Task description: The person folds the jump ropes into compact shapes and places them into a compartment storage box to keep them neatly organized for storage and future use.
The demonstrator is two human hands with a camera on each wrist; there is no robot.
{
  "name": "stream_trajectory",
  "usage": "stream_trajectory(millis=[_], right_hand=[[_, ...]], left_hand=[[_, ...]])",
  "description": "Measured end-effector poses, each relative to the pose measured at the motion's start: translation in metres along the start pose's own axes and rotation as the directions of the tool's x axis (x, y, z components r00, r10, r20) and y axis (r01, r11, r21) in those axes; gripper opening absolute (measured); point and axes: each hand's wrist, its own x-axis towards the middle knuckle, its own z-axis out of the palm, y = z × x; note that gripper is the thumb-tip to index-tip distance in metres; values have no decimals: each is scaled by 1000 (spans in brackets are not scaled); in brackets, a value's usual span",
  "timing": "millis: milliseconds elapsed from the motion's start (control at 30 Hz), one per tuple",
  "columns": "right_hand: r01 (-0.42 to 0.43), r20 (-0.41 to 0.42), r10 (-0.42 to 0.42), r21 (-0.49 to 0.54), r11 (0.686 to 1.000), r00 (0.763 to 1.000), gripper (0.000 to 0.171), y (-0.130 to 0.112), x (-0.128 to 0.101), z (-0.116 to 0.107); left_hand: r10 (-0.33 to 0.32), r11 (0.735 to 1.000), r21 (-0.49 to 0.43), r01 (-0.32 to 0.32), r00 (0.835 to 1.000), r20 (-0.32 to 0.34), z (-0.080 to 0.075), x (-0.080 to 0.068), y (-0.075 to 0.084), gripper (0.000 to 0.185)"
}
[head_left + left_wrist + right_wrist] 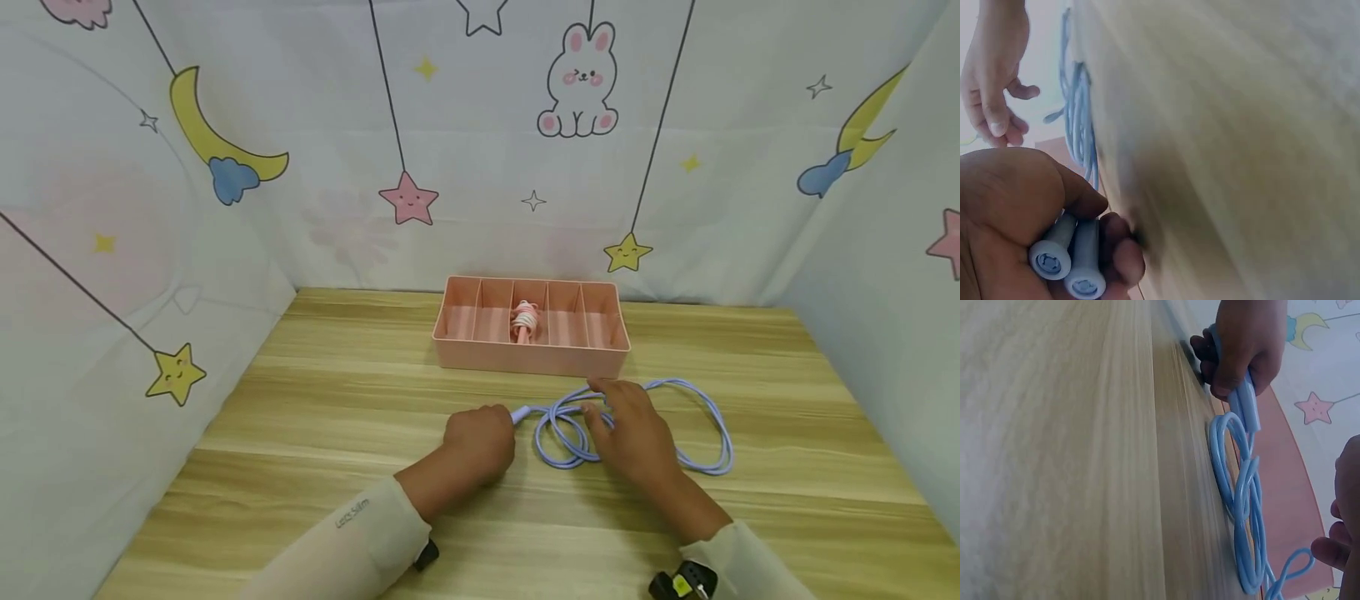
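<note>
My left hand (pixel 480 442) grips both pale blue handles (pixel 1087 253) of a skipping rope, side by side in its curled fingers. Out of that fist a handle tip (pixel 521 414) points right, toward the rope's cord (pixel 564 463). The cord lies in loose overlapping loops on the table, with one wide loop reaching right. Over the loops is my right hand (pixel 637 433), thumb and fingers apart and relaxed. The right wrist view shows its fingers (pixel 1335 550) beside the cord, with nothing gripped.
Behind the rope a pink divided tray (pixel 532 360) stands near the back of the wooden table (pixel 337 400). A pink skipping rope (pixel 526 318), wound with pink-and-white cord, stands in its middle compartment. White cloth (pixel 480 150) printed with stars and moons hangs around the back and sides.
</note>
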Motion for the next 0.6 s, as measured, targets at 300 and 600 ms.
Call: stream_trajectory(millis=[300, 600], right_hand=[[125, 186, -133, 53, 991, 974, 55, -20, 4, -1], [244, 269, -273, 135, 960, 924, 37, -38, 11, -4]], left_hand=[[164, 925, -349, -149, 986, 14, -13, -18, -17, 17], [288, 879, -376, -293, 955, -70, -36, -42, -17, 13]])
